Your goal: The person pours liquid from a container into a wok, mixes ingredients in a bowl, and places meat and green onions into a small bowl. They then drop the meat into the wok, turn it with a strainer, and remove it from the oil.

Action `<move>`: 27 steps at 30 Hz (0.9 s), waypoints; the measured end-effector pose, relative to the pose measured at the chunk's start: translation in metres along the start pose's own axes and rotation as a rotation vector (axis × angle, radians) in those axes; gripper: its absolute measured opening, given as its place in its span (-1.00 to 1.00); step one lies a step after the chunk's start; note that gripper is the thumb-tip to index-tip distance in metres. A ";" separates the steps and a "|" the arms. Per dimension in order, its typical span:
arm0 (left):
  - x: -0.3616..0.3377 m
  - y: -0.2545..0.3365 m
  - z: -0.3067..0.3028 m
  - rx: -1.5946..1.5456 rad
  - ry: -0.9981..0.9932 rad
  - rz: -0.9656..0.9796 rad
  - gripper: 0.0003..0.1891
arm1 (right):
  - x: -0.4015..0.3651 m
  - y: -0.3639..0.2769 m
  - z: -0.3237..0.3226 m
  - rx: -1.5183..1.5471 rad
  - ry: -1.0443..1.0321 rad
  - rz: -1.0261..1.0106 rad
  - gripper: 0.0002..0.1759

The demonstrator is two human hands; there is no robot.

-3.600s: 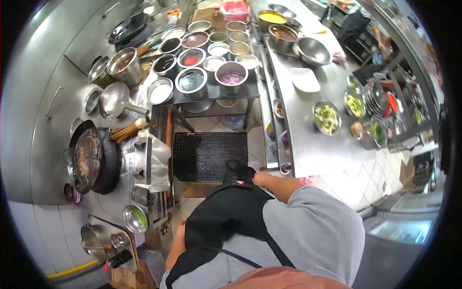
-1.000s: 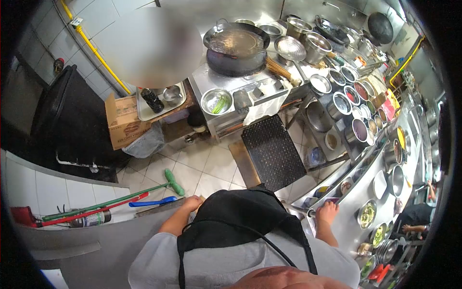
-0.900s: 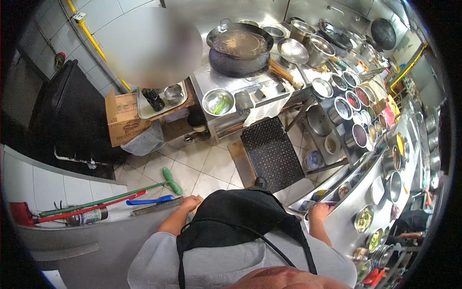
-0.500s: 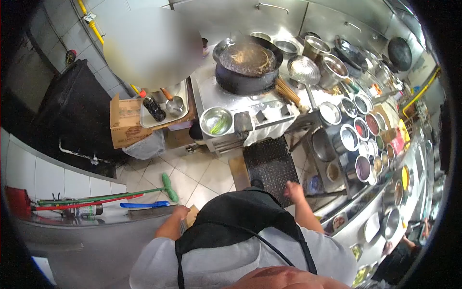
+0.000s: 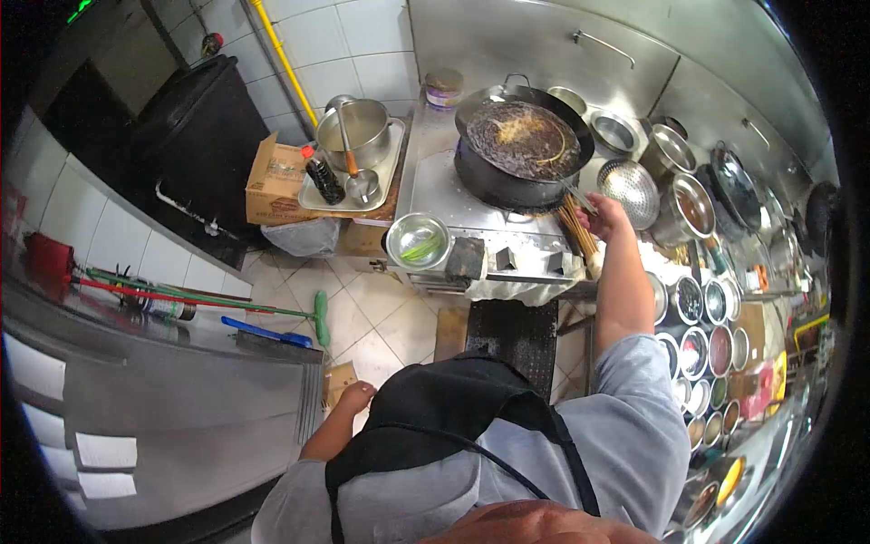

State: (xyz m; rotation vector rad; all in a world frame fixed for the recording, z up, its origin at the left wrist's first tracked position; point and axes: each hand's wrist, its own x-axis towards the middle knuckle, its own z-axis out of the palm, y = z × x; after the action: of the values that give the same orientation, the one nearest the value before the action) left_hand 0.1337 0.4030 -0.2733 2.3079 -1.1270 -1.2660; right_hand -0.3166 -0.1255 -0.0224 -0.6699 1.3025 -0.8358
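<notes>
My right hand (image 5: 604,218) reaches out to the front edge of the stove, its fingers closed around a thin metallic piece that I cannot make out. Just beside it are a bundle of thin bamboo sticks (image 5: 578,231) and a perforated skimmer (image 5: 629,193). Beyond the fingers, a black wok (image 5: 507,184) on the burner holds dark liquid (image 5: 521,136) with a pale patch of foam. My left hand (image 5: 357,396) hangs low by the black apron (image 5: 453,399), fingers curled in, with nothing visible in them.
A steel bowl with green stalks (image 5: 422,248) sits at the stove's front left. Further left, a tray (image 5: 313,201) carries a pot, a ladle (image 5: 363,186) and a red-capped bottle (image 5: 323,178). Several seasoning containers (image 5: 693,349) line the right. A black mat (image 5: 514,340) covers the floor ahead.
My right hand has gone from low by my side up to the stove's edge and closed there. The view has shifted; a blurred area at upper left is gone, showing a pot.
</notes>
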 end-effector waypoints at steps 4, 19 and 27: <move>-0.036 -0.006 -0.001 0.484 -0.014 0.313 -0.71 | 0.034 0.001 0.025 0.111 -0.229 0.153 -0.86; -0.007 -0.023 0.009 0.443 0.094 0.399 -0.80 | 0.052 0.034 -0.018 -0.748 0.191 -0.599 -0.84; 0.007 -0.011 -0.003 -0.018 -0.034 -0.140 -0.81 | 0.020 0.002 -0.012 -1.120 0.424 -0.670 -0.69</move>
State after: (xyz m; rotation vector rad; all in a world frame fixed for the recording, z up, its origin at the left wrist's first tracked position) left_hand 0.1444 0.4045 -0.2819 2.3968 -0.9743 -1.3642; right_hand -0.3268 -0.1401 -0.0368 -1.9694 1.9597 -0.7308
